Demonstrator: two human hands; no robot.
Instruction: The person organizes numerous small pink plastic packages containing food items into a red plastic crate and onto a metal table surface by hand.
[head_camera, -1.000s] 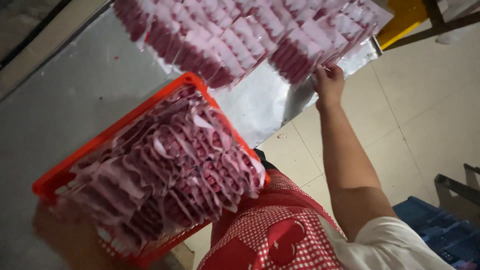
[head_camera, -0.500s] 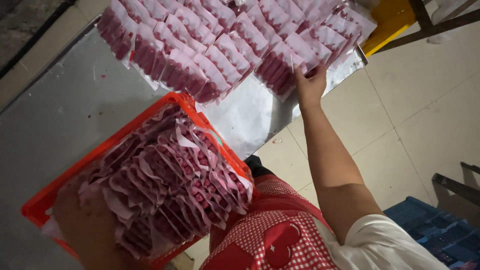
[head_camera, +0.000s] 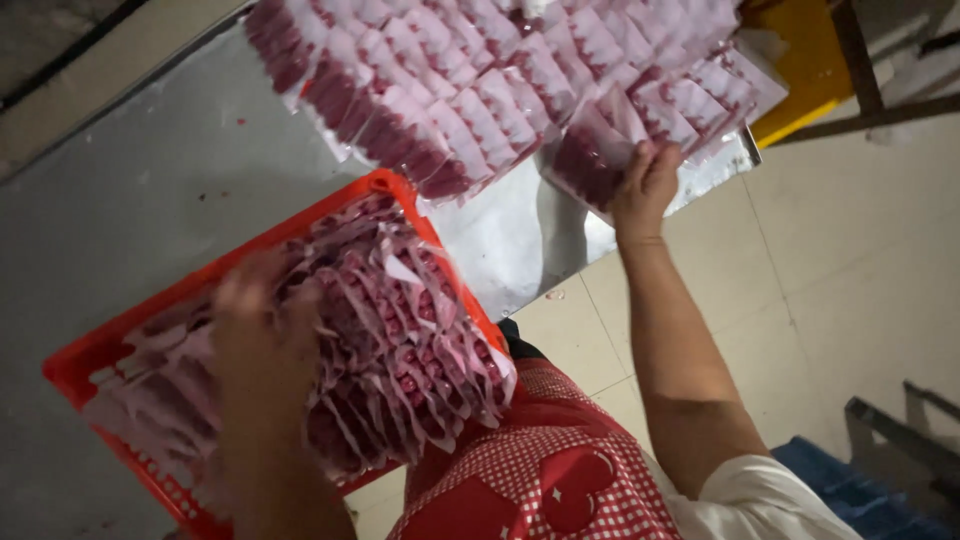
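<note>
Nearest the camera: red-and-white checked apron (head_camera: 540, 470) with heart shapes is showing below both hands.

Left hand (head_camera: 262, 345) is resting, fingers spread and blurred, on top of the pouches in the red crate (head_camera: 75, 372). Cannot tell if it is pinching any 1 pouch. Crate is sitting on the steel worktop (head_camera: 130, 210), its near corner overhanging the edge by the apron. It is holding rows of crate pouches (head_camera: 400, 340), overlapped and leaning like shingles.

Right hand (head_camera: 645, 185) is reaching further out, fingers closed on the lower edge of 1 clear pouch (head_camera: 590, 160) with dark red contents, at the near edge of the spread.

Beyond that hand: laid-out pouches (head_camera: 480, 80) are lying in overlapping rows across the far worktop. Each is a flat rectangle, pale pink upper part, dark red fill lower down. Print too small to read.

Handling, my judgement: pouches look light, soft and floppy, film probably slick. Best taking hold at the flat sealed edge, not the filled part; they will likely sag and slide off each other if grabbed in stacks.

Right of the right hand: yellow object (head_camera: 805, 70) under a frame, pale tiled floor (head_camera: 850, 290) below.
</note>
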